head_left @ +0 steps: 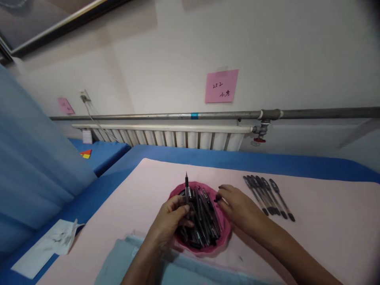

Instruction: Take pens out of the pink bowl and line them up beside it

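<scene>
My left hand (pixel 170 218) pinches a pen (pixel 187 183), its tip pointing up, over the left side of a pink basket (pixel 223 244). A jumbled heap of black and clear pens (pixel 204 217) fills the basket. At the basket's right rim, my right hand (pixel 239 206) is closed, with a small black pen cap (pixel 217 197) at its fingertips. Farther right, several capped pens (pixel 268 198) lie side by side on the pink sheet (pixel 326 221).
Light blue cloth (pixel 118 257) lies along the near edge. White paper (pixel 44 247) rests on the blue surface (pixel 190 153) at left, near a blue curtain (pixel 32 158). Behind stand a radiator (pixel 178 138) and a pipe (pixel 166 116) with a red-handled valve (pixel 260 140).
</scene>
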Motion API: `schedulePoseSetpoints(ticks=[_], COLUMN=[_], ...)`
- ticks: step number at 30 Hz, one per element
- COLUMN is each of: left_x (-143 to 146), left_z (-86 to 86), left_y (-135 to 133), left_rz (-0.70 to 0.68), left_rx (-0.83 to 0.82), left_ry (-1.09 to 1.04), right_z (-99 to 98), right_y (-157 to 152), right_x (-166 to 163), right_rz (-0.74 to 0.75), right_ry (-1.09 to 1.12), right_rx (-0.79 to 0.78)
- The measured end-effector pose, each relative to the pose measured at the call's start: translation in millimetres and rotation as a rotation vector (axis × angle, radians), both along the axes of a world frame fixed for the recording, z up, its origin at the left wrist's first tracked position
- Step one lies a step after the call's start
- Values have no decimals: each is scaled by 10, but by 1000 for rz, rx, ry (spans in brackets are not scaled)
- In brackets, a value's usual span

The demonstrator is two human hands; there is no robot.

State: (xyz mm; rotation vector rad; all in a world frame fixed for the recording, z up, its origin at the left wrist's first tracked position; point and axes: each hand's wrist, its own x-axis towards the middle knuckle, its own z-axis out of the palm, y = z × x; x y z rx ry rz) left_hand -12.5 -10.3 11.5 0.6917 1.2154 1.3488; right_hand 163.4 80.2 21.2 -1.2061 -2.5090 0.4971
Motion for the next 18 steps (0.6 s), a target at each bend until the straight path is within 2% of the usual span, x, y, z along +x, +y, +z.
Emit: schedulePoseSetpoints(ticks=[2, 5, 7, 12, 18], left_x=[-11, -12, -6, 26, 93], left_z=[1, -4, -10, -33, -58], left_y=[-7, -19, -24, -24, -17], left_rz=[-4, -25, -35, -24, -6], left_rx=[16, 12, 17, 55, 12], left_ry=[-95, -190, -223, -240, -165], right_z=[89, 188, 213, 182, 137], right_y=[7, -44, -91, -162, -265], right_x=[-1, -30, -60, -119, -185], right_rz=[-3, 40, 63, 64, 130], right_ry=[146, 369, 465, 541, 528], right_rx=[-109, -362, -459, -550, -549])
